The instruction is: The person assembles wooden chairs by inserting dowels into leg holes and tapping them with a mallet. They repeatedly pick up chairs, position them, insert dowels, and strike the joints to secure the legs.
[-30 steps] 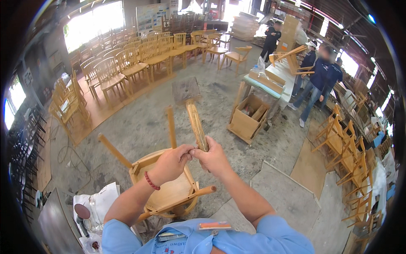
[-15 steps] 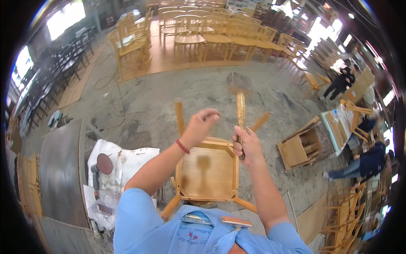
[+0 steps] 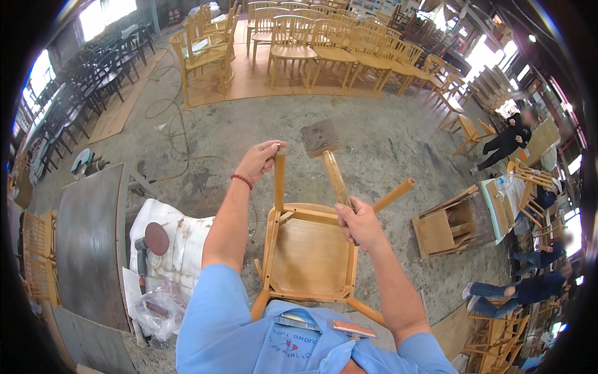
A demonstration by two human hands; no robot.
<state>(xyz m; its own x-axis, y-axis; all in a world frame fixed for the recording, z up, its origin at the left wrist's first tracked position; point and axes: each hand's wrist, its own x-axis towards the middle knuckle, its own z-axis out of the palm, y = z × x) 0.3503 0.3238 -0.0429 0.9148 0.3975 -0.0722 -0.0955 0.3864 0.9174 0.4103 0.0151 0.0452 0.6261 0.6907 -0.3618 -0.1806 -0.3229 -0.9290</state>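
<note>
An upturned wooden chair [image 3: 311, 258] stands in front of me, its seat underside facing up and its legs spread out. My left hand [image 3: 260, 161], with a red bead bracelet on its wrist, is at the tip of the far left chair leg [image 3: 280, 184]. Its thumb and fingers pinch together there over something small and dark that I cannot make out. In my right hand [image 3: 362, 225] is a mallet [image 3: 336, 177], gripped low on its wooden handle. The mallet's blocky grey-brown head [image 3: 320, 137] is raised to the right of that leg tip, apart from it.
At my left, a disc sander [image 3: 148, 249] and crumpled plastic lie on a white padded surface [image 3: 187, 234], beside a dark board [image 3: 92, 237]. A wooden cabinet [image 3: 445, 227] stands right. Rows of chairs [image 3: 293, 47] fill the back; a hose [image 3: 180, 134] crosses the floor. People [image 3: 514, 134] stand right.
My left hand has moved left and away from me to the far left leg's tip, its fingers now closed there. The mallet has tilted left, its head lower and nearer that leg.
</note>
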